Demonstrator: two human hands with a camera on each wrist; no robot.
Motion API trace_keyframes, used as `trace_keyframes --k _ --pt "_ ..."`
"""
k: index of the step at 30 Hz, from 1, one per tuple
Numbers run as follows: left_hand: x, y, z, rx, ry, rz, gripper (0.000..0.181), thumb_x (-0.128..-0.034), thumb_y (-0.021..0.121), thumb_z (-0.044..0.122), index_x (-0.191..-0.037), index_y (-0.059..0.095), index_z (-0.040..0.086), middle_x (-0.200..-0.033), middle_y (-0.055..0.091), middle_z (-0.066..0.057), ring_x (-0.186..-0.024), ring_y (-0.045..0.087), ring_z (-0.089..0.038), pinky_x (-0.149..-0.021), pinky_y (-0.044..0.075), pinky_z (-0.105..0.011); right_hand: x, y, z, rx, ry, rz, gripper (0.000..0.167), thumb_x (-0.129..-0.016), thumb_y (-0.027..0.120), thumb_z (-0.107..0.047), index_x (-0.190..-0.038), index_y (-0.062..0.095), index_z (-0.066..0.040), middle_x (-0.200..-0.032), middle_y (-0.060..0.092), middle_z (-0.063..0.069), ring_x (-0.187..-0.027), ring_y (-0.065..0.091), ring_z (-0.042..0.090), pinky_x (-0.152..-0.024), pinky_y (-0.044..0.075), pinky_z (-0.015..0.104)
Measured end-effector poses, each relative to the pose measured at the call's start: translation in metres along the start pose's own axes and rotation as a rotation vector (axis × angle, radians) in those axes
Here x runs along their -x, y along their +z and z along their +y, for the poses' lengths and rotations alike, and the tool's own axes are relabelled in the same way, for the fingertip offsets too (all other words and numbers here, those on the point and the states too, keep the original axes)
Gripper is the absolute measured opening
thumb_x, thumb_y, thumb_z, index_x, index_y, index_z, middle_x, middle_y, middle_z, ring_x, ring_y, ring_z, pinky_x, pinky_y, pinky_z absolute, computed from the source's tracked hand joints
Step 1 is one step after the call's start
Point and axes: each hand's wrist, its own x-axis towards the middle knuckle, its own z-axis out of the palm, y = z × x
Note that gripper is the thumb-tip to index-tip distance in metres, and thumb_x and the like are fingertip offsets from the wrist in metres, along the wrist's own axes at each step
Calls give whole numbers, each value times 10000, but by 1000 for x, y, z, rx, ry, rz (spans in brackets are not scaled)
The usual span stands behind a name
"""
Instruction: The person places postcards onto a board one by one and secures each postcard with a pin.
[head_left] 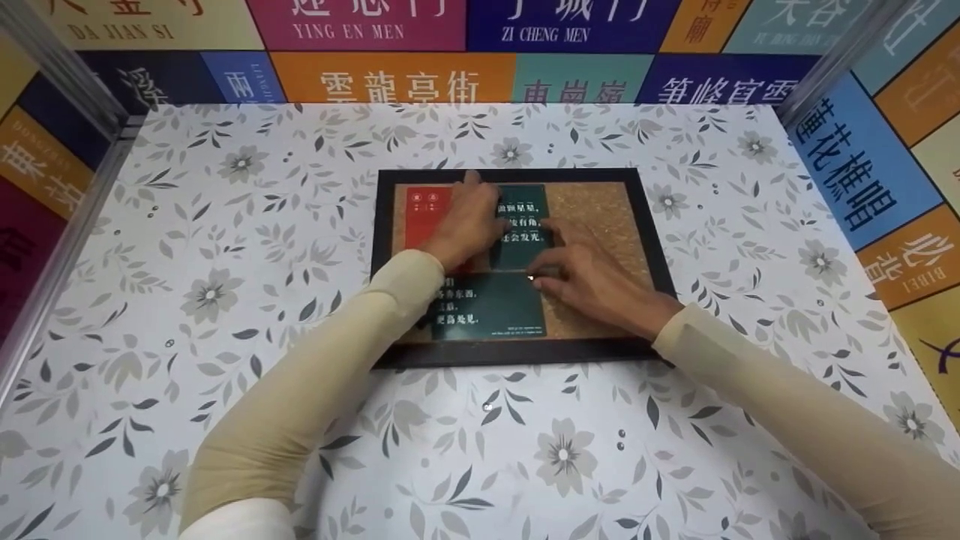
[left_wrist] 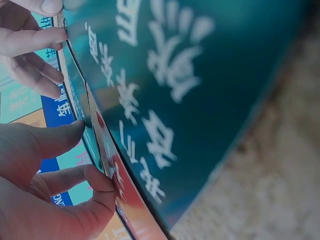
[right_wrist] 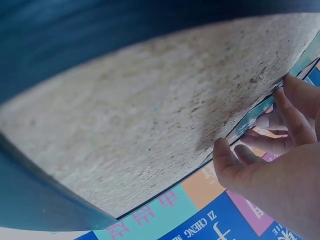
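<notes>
A framed cork board (head_left: 592,202) lies flat with cards on it: a red card (head_left: 424,217) at left, a green card with white writing (head_left: 521,255) beside it, and another green card (head_left: 510,307) below. My left hand (head_left: 469,221) covers part of the red card and the upper green card's left edge. In the left wrist view, the fingertips (left_wrist: 107,185) touch the cards where they meet. My right hand (head_left: 589,274) rests at the right side of the green cards, fingertips along their edge. Its fingers (right_wrist: 227,162) touch beside bare cork in the right wrist view.
The board's black frame (head_left: 517,352) rises around the cork. Beneath it is a white tablecloth (head_left: 262,262) with grey flowers and leaves. Colourful panels with large lettering (head_left: 397,79) stand behind the table and at both sides.
</notes>
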Motion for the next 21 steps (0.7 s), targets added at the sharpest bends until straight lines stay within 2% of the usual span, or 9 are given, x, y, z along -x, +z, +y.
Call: trace_keyframes --k 1,2,6,8,9,12,18,21 --pt "1 0 0 3 7 6 404 -1022 777 136 -1394 706 -4 -1319 537 -157 -1228 519 -318 -1045 521 -431 0 0 0 -3 -2 0 195 -1011 816 -169 -1185 847 -86 -1733 360 235 -1610 310 439 -1334 210 603" --pt "-5 3 -6 19 17 10 391 -1016 786 146 -1375 724 5 -1291 558 -143 -1202 521 -304 -1028 515 -415 0 0 0 -5 -4 2 192 -1011 816 -165 -1182 848 -85 -1730 363 235 -1608 313 436 -1333 211 602" --pt "-1 1 -9 24 79 43 375 -1017 777 126 -1363 741 -15 -1249 632 -159 -1179 529 -315 -1021 490 -427 0 1 1 -11 -24 13 174 -1015 809 -153 -1165 848 -75 -1717 372 255 -1600 324 445 -1329 220 603" --pt "2 -1 -11 22 112 58 367 -1020 772 120 -1357 747 -22 -1246 666 -168 -1178 541 -324 -1025 487 -427 0 1 1 -10 -31 14 169 -1019 804 -159 -1159 847 -76 -1715 372 261 -1602 322 451 -1329 218 607" --pt "10 -6 -5 9 124 67 372 -1026 759 99 -1372 736 -35 -1267 671 -182 -1199 542 -342 -1047 483 -443 0 1 1 -9 -34 14 168 -1022 801 -163 -1158 845 -75 -1714 372 264 -1602 322 453 -1329 215 608" --pt "17 -8 -6 -4 151 68 368 -1037 749 109 -1376 735 -35 -1290 685 -184 -1213 542 -349 -1061 477 -447 0 0 1 -6 -32 12 172 -1021 800 -161 -1164 845 -75 -1715 372 263 -1603 319 456 -1328 211 618" --pt "32 -7 -7 -28 111 37 426 -1050 752 159 -1446 702 13 -1487 600 -149 -1383 460 -331 -1167 449 -456 0 0 0 -4 -9 0 185 -1025 795 -167 -1182 844 -81 -1726 361 251 -1603 310 447 -1324 218 619" --pt "40 -4 -6 -28 94 18 449 -1043 763 168 -1466 693 32 -1527 562 -134 -1411 434 -347 -1216 398 -523 1 0 0 -3 -7 -3 191 -1023 795 -166 -1188 843 -83 -1731 355 248 -1600 311 448 -1323 219 626"
